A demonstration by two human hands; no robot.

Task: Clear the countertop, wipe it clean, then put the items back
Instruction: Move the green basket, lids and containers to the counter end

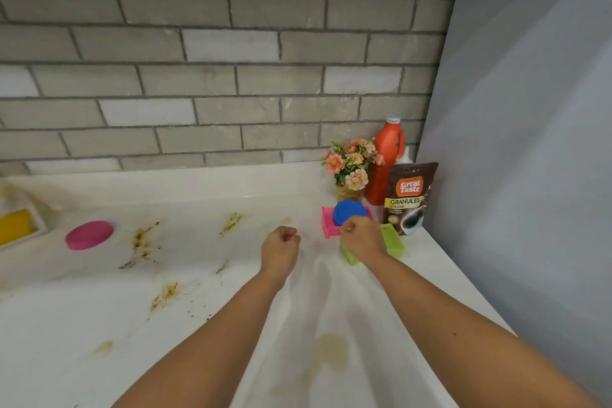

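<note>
Now R hand [362, 238] grips green basket [393, 239].

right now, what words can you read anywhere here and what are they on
"Great Taste": on the pouch, in its orange badge.
"GRANULES": same pouch, below the badge.
"STRONG": same pouch, just under that.
Finer print lower on the pouch: too small to read.
Print on the cap of the bottle: blurred, unreadable.

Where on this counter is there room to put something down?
Bare, though stained: the stretch between the pink lid and the left hand, and the near edge. Crowded: the right corner, with flowers, orange bottle, coffee pouch, pink basket and the green basket the right hand holds.
</note>
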